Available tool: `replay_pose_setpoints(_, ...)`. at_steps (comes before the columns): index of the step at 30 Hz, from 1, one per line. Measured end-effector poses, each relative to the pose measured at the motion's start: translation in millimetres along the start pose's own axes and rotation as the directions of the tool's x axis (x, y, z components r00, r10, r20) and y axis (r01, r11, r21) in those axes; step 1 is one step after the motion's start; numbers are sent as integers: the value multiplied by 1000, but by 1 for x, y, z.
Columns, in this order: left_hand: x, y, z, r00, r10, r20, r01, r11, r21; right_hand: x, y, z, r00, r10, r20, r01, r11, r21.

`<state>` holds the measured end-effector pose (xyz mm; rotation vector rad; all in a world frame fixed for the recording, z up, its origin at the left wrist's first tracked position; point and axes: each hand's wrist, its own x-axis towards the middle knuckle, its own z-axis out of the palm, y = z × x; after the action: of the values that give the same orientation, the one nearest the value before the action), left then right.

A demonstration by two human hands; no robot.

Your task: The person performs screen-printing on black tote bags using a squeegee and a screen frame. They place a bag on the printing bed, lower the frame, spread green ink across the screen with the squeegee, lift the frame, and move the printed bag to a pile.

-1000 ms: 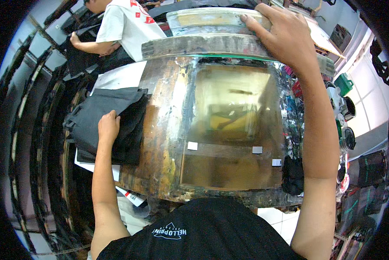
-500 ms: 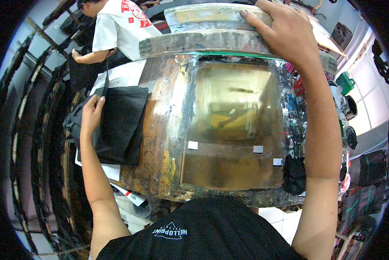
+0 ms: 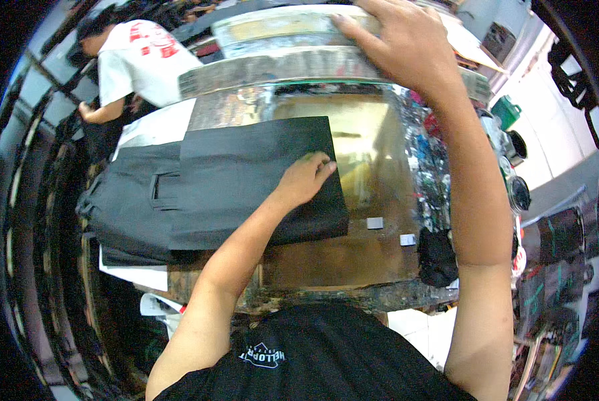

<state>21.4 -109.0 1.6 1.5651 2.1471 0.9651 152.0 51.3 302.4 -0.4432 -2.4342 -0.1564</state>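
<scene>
A flat black fabric bag (image 3: 239, 180) with a cut-out handle slot lies partly across the shiny, gold-brown platen (image 3: 379, 190). At the bag's right edge my left hand (image 3: 306, 179) is closed on the fabric, thumb and fingers near its border. Under the bag's left end lies more black fabric (image 3: 129, 227), folded on white sheets. My right hand (image 3: 410, 43) reaches to the far side and grips the upper edge of a raised, paint-stained printing frame (image 3: 279, 67); part of its fingers lie beyond the picture's top.
Small pale squares, such as this marker (image 3: 375, 222), sit on the platen. A crumpled black cloth (image 3: 438, 257) lies by its right corner. Paint cans (image 3: 518, 194) and a green jug (image 3: 506, 112) stand farther right. A co-worker (image 3: 136, 63) bends over dark fabric at the far left.
My left hand has moved right, carrying the bag's edge from the stack onto the platen and covering one pale square. My right hand stays on the frame. The whole view has shifted a little.
</scene>
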Motion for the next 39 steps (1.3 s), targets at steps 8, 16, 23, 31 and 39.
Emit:
replay_pose_setpoints(8, -107, 18, 20, 991, -114, 68, 51, 800, 597, 19, 10, 7, 996, -37, 81, 33, 998, 52)
replay_pose_setpoints(16, -28, -23, 48, 993, 96, 70, -119, 808, 577, 10, -10, -5, 1000, 19, 18, -20, 998, 60)
replay_pose_setpoints(23, 6, 3, 81, 973, 206, 100, -226, 799, 557, 8, 0, -17, 992, -24, 121, 11, 994, 106)
replay_pose_setpoints(31, -16, 29, 100, 982, 173, 76, -186, 828, 529, 12, -9, -20, 981, 37, 190, -55, 994, 92)
replay_pose_setpoints(39, -26, 46, 66, 982, 171, -76, -130, 915, 382, 6, -1, -5, 997, -54, 48, 51, 996, 70)
